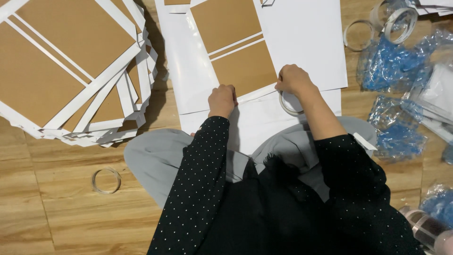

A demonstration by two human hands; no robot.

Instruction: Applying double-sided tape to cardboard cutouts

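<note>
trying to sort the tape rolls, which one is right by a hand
The tape roll under the right hand, on the white sheet. The other rings lie apart on the wood floor: one lower left, two upper right.

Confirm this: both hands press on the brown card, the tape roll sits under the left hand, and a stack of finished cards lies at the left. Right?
Not quite. The head view shows the tape roll under the right hand, not the left hand. The rest holds: both hands press on the brown card, and the stack lies at the left.
</note>
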